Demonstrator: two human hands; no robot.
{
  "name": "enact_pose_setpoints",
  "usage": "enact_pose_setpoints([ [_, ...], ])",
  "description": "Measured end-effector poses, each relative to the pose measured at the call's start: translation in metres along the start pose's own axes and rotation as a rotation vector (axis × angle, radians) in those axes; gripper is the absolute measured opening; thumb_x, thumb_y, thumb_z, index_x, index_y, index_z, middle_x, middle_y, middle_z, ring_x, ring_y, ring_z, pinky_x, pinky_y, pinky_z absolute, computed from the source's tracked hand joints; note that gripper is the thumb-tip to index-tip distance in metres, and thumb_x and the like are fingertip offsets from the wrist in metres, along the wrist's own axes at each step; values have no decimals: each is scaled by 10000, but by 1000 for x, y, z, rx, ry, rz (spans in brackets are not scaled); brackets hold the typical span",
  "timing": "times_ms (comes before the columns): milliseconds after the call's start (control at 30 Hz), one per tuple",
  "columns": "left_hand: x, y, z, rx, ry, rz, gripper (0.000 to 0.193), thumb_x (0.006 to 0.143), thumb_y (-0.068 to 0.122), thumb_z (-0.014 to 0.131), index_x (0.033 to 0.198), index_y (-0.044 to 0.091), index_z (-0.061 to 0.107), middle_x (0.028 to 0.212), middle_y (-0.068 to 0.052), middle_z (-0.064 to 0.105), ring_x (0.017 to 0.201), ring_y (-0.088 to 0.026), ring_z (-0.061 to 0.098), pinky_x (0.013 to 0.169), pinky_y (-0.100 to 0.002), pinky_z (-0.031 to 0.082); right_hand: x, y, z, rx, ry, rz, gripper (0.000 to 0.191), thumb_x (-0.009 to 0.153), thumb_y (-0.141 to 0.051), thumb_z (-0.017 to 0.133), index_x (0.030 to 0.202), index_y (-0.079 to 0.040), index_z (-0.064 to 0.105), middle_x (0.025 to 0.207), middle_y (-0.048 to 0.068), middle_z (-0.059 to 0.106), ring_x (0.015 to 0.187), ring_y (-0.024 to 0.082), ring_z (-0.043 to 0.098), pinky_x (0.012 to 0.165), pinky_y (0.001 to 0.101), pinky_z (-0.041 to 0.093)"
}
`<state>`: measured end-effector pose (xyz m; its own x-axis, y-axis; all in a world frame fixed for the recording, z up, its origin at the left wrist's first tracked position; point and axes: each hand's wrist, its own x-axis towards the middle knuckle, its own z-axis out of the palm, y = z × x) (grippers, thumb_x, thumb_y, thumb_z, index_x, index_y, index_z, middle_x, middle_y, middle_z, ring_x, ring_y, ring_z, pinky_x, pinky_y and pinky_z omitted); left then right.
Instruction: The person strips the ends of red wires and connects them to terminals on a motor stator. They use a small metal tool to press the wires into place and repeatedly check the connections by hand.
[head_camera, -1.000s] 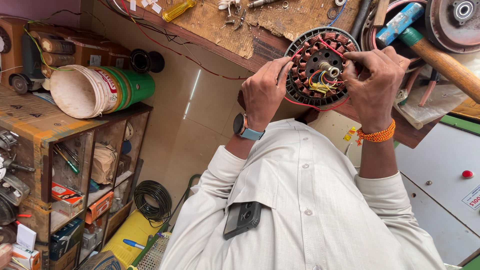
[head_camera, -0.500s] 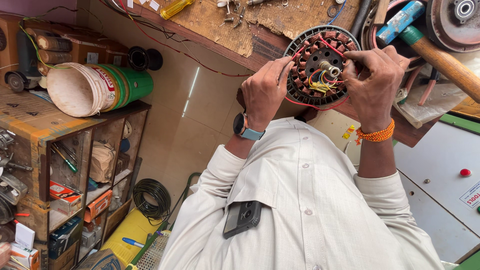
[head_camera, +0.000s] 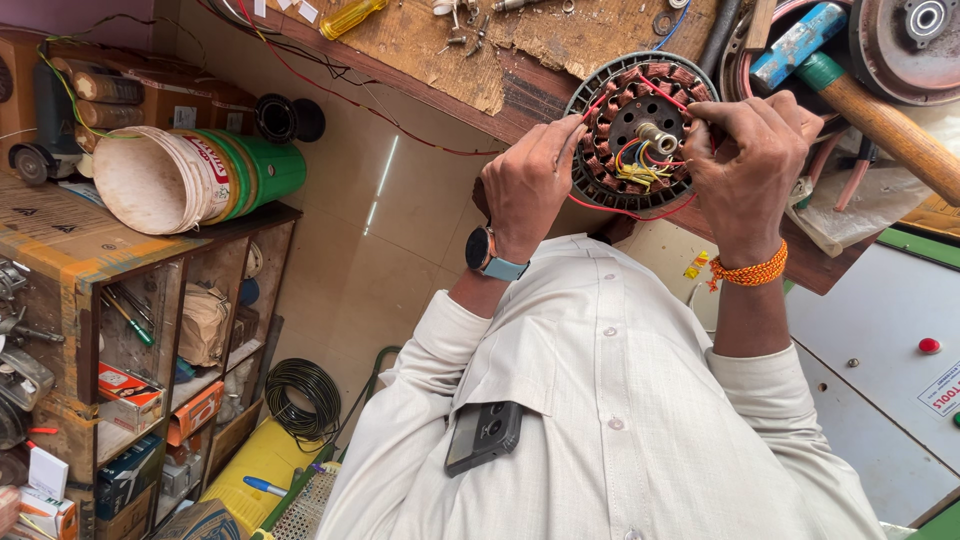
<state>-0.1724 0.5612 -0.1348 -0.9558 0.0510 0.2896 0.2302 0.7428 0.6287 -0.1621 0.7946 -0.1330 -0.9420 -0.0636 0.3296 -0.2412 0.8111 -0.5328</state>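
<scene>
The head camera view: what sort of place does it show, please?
Probably a small electrical repair workshop. Both hands hold a round black motor stator with copper windings and coloured wires at a worn wooden workbench; a wooden-handled hammer lies there, and cluttered wooden shelves hold tools.

A cream button-up shirt (head_camera: 620, 400) with long sleeves; a dark phone (head_camera: 483, 437) in its chest pocket; a blue-strapped watch (head_camera: 487, 255) on one wrist, orange thread band (head_camera: 750, 272) on the other.

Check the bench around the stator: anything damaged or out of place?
Yes. The wooden benchtop is chipped and ragged along the edge beside the stator. A hammer lies against the stator's far side. Both hands grip the stator's rim.
</scene>
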Motion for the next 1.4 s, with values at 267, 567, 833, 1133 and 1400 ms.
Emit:
enact_pose_setpoints([
  [267,0,1,0,8,3,0,165,992,205,720,1149,155,713,921,-21,717,772,-253,710,650,-354,555,1,0,-2,-2,10,-4,236,873,5,700,1074,-91,779,960,31,711,962,191,593,1047,354,367],
  [567,1,-1,1,30,6,-4,171,988,214,725,1150,158,721,907,-22,716,757,-249,708,639,-353,553,2,0,0,6,20,-17,219,881,-4,706,1071,-87,776,952,32,703,957,194,585,1036,358,365],
  [833,-4,-1,5,28,9,-12,183,985,215,730,1164,174,730,865,-27,688,732,-255,692,628,-368,545,-1,7,3,38,32,14,203,929,-9,716,1092,-100,794,954,23,710,939,180,565,1007,353,371],
  [1133,-4,-3,10,43,18,-14,190,979,216,733,1166,189,730,848,-25,676,715,-258,679,615,-377,534,-2,6,7,-12,12,-11,181,902,-9,752,1046,-112,792,921,0,681,953,186,552,1005,377,346],
  [1400,-2,-4,11,48,0,-18,199,979,217,734,1175,187,733,830,-33,665,702,-263,674,607,-382,530,-2,6,8,-29,-18,-5,197,907,-9,745,1067,-112,795,905,-5,650,958,186,541,1036,374,349],
])
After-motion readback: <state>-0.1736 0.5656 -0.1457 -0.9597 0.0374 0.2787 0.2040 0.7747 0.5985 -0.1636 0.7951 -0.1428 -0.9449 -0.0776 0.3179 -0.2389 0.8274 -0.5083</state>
